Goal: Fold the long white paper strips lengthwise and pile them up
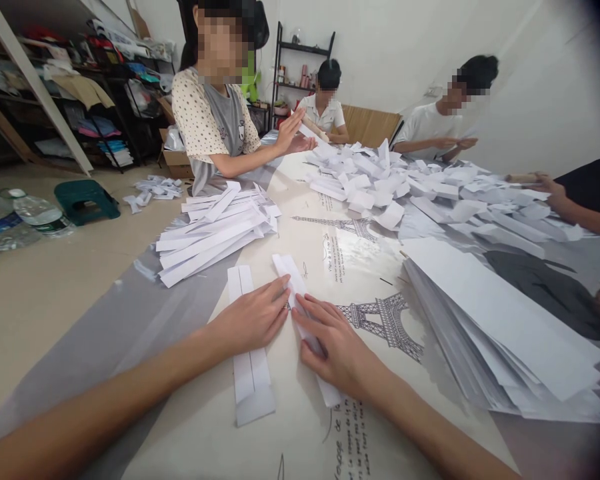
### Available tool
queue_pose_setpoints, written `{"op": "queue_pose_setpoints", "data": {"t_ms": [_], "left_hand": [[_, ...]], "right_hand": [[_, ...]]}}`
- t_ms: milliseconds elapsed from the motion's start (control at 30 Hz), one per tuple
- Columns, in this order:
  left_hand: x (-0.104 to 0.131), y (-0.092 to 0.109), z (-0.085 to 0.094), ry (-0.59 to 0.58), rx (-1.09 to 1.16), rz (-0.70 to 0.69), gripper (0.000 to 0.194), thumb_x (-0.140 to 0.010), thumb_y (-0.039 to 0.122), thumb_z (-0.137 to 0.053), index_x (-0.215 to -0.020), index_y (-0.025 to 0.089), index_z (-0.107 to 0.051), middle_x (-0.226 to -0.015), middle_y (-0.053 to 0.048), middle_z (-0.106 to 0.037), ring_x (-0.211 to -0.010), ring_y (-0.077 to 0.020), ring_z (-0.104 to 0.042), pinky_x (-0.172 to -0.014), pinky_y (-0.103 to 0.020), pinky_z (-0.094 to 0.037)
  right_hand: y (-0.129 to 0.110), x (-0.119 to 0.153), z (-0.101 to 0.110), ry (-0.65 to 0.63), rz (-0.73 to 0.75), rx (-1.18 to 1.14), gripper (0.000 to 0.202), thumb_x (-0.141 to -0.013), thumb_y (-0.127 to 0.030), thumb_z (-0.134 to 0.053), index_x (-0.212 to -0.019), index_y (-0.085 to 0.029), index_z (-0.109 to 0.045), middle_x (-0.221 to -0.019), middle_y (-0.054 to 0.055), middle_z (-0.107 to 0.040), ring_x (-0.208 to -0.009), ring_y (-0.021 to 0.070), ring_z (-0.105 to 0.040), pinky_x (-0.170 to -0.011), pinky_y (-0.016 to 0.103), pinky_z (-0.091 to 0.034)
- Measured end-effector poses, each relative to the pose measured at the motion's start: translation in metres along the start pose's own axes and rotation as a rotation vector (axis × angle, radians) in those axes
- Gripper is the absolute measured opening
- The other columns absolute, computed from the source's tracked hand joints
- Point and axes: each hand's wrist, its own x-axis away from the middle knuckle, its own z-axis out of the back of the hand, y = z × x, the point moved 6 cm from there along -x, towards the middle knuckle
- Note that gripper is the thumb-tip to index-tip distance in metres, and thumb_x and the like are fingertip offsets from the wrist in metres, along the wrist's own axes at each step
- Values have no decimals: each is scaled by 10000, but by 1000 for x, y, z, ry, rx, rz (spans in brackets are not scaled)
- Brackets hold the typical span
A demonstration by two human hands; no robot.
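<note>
Paper is pressed against the table at the near end, where one folded strip [299, 288] is laid lengthwise beneath both hands, on the printed cover [200, 427]. The right hand [335, 340] is spread over it, fingers on top and thumb apart, presumably so that it is kept flat and straight. By the left hand [253, 317] its other edge is met with the fingertips; whether it is pinched there cannot be told, since the thumb is hidden. The hands are held close together but not clasped. A second strip [253, 383], seamed along its length, is crossed by the left hand, perhaps left near for easy reach. Flat sheets [495, 320] are stacked on the right with edges fanned, which likely makes single ones easier to lift, while folded strips are gathered in a pile [220, 233] beyond the left hand. Farther off, a loose heap [375, 180] is spread before other people. As for containers, a plastic bag [174, 139] is seen at the top of a cardboard box [177, 162]; two large clear bottles [37, 215] are stood on the floor, their contents indistinct; small pink cylinders [304, 77] are kept on a black rack [305, 49].
</note>
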Motion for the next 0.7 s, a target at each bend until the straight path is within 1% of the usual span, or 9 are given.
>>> {"op": "queue_pose_setpoints", "data": {"t_ms": [167,300,367,400,500,567,633,700], "left_hand": [[2,-4,-2,-35,66,36,384,-1060,251,-355,-1329,77,-566,-1512,-214,-495,-1301,-279,-602,-997,-404,-587],[2,-5,-2,-61,66,44,395,-1056,260,-354,-1337,75,-562,-1519,-211,-488,-1280,-284,-617,-959,-403,-606],[2,-4,-2,-58,69,37,393,-1054,256,-357,-1333,73,-563,-1510,-213,-498,-1282,-283,-614,-975,-403,-597],[2,-3,-2,-47,68,27,390,-1054,252,-359,-1329,70,-566,-1499,-216,-508,-1297,-286,-602,-1007,-411,-579],[-1,0,-3,0,33,-22,385,-1052,231,-357,-1292,32,-583,-1438,-242,-555,-1354,-308,-545,-1118,-447,-491],[-4,0,-4,22,1,-46,375,-1056,228,-356,-1252,19,-598,-1375,-248,-595,-1359,-321,-529,-1143,-464,-455],[-8,0,-4,26,-4,-47,343,-1062,231,-355,-1191,50,-616,-1294,-222,-636,-1322,-317,-549,-1114,-466,-465],[-13,-2,-5,-2,-1,-28,317,-1075,237,-336,-1101,102,-622,-1173,-173,-666,-1208,-298,-605,-1027,-457,-506]], "right_hand": [[2,0,-1,6,-3,-4,514,-866,-138,-520,-1371,-129,-618,-1567,141,-477,-1494,309,-379,-1200,554,-372],[3,0,-3,6,0,-1,511,-862,-133,-523,-1362,-117,-626,-1570,146,-471,-1504,310,-361,-1200,549,-374],[3,-1,-3,6,0,1,507,-864,-133,-526,-1359,-110,-628,-1570,150,-470,-1506,312,-357,-1201,545,-376],[2,-1,-3,11,1,2,504,-863,-133,-530,-1357,-112,-630,-1568,149,-474,-1506,313,-355,-1202,545,-376],[1,-1,-1,25,17,1,504,-863,-133,-539,-1359,-135,-629,-1557,126,-493,-1508,313,-353,-1199,539,-387],[0,-1,1,25,34,-7,500,-874,-136,-529,-1366,-142,-621,-1546,115,-509,-1503,307,-364,-1196,534,-397],[0,-2,2,15,53,-27,498,-884,-135,-511,-1371,-132,-612,-1525,112,-535,-1499,295,-374,-1202,519,-399],[-1,-3,4,8,76,-56,500,-882,-130,-502,-1371,-118,-608,-1482,113,-578,-1500,282,-374,-1212,497,-399]]}}
